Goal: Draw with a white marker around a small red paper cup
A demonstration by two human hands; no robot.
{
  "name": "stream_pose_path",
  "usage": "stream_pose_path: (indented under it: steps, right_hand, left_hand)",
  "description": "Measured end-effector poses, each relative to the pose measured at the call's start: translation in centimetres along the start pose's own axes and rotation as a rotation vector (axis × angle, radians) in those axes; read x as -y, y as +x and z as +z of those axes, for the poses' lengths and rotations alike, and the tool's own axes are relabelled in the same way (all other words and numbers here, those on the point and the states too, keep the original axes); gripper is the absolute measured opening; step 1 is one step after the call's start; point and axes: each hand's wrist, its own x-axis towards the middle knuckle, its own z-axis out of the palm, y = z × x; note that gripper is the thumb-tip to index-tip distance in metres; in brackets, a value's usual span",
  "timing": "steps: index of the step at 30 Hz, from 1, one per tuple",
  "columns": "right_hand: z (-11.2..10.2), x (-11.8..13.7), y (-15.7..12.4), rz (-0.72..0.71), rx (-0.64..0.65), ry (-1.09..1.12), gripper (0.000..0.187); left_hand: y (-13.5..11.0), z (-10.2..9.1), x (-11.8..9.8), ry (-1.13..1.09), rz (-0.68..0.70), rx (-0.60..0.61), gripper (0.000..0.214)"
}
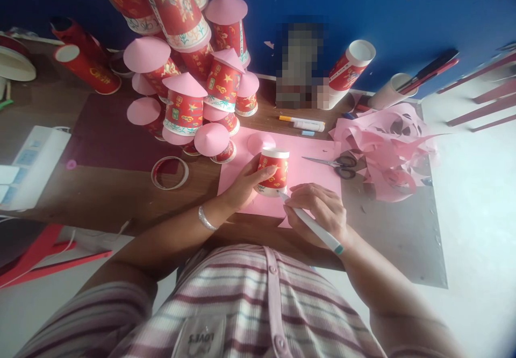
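Observation:
My left hand (244,181) is wrapped round a red paper cup (278,169) printed with gold figures, its white band at the lower end turned toward me. In my right hand (318,210) is a white marker (316,230) with a green end, gripped like a pen. Its tip touches or nearly touches the cup's white band; I cannot tell which. Some drawn marks show on that band. Beneath both hands lies a pink paper sheet (242,186), and a pink paper cone (258,142) sits just behind the cup.
Red cups with pink cone roofs (185,105) stand stacked at the back left. Scissors (342,164) and pink paper scraps (387,148) lie to the right. Markers (302,122) rest behind the sheet. A tape roll (170,173) is on the left, near a white power strip (36,167).

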Motion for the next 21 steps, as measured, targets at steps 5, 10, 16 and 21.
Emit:
stream_pose_path:
  steps: [5,10,16,21]
  right_hand:
    - [-0.03,0.04,0.05,0.003,-0.004,0.001,0.023]
    - [-0.01,0.04,0.06,-0.012,-0.002,-0.011,0.023]
    - [-0.06,0.04,0.06,-0.004,-0.001,-0.011,0.025]
    - [-0.14,0.04,0.14,-0.009,0.005,-0.02,0.024]
  left_hand:
    - [-0.01,-0.08,0.05,0.001,-0.003,0.004,0.041]
    - [-0.04,0.0,-0.05,0.004,0.001,0.008,0.041]
    - [-0.06,-0.03,0.01,0.01,-0.001,-0.004,0.043]
    - [-0.07,-0.13,0.12,0.015,-0.007,-0.006,0.044]
